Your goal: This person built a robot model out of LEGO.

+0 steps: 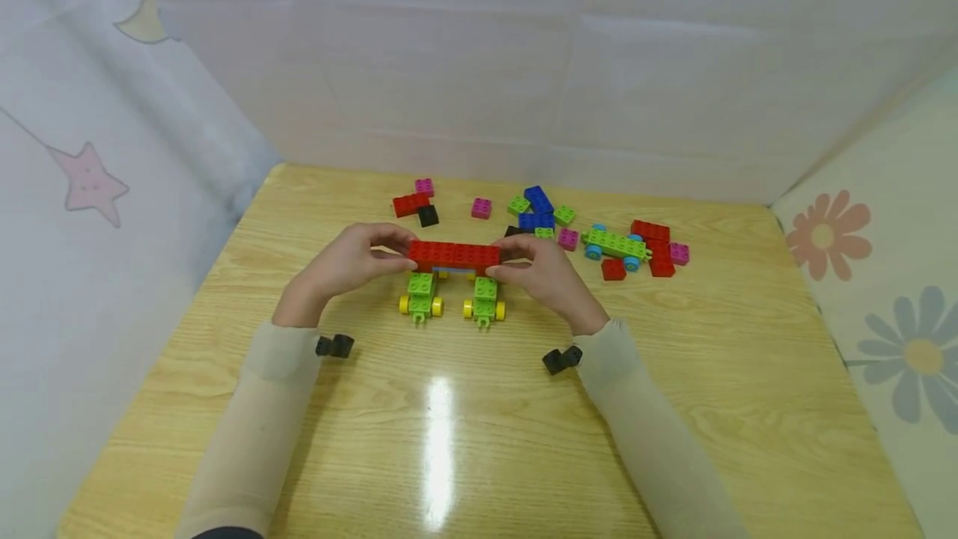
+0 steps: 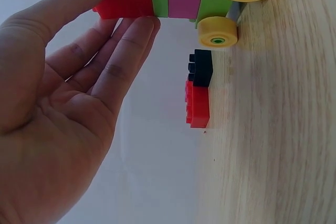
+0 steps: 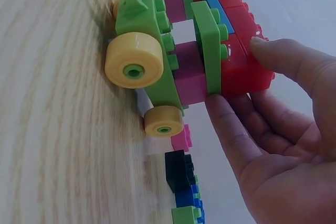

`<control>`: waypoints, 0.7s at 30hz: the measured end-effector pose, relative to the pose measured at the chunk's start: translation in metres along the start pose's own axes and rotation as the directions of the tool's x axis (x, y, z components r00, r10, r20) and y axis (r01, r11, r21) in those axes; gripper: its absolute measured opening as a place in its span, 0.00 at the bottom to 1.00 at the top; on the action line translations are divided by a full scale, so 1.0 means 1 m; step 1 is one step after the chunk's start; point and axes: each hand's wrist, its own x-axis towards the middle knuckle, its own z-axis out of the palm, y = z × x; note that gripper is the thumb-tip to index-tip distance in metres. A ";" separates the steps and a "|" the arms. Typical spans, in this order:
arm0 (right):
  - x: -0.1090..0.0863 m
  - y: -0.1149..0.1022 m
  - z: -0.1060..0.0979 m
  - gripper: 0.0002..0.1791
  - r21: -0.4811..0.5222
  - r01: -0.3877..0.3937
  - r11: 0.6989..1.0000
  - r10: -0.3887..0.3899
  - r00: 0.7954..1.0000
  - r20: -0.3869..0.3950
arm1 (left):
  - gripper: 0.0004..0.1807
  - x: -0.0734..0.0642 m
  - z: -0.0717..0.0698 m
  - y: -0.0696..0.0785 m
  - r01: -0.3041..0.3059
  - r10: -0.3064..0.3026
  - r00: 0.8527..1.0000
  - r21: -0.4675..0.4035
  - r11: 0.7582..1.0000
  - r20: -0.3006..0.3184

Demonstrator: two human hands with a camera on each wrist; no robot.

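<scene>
A row of red bricks (image 1: 454, 253) bridges two green wheeled bases, the left base (image 1: 421, 285) and the right base (image 1: 485, 289), both with yellow wheels. My left hand (image 1: 352, 260) pinches the row's left end, thumb on the near side and fingers behind. At the other end my right hand (image 1: 546, 273) pinches it the same way. In the right wrist view a purple brick (image 3: 189, 72) and a green plate (image 3: 207, 51) sit between the base and the red bricks. A blue piece (image 3: 218, 11) lies along the underside of the red row.
Behind the hands lie loose bricks: a red one (image 1: 410, 205), a black one (image 1: 427, 215), pink ones (image 1: 481, 207) and blue ones (image 1: 539, 200). To the right stands a green base with blue wheels (image 1: 617, 243), beside more red bricks (image 1: 662, 258). A white cloth hangs behind the table (image 1: 479, 439).
</scene>
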 end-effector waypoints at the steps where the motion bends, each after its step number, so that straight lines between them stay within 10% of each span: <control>1: 0.000 -0.001 0.000 0.22 -0.002 0.003 1.000 -0.003 1.000 0.001 | 0.22 0.000 0.000 0.000 -0.001 0.001 1.000 0.003 1.000 -0.001; 21: 0.000 0.002 0.000 0.24 0.016 0.042 0.999 -0.041 0.999 -0.006 | 0.19 0.005 0.005 0.003 0.000 0.001 1.000 -0.021 1.000 0.018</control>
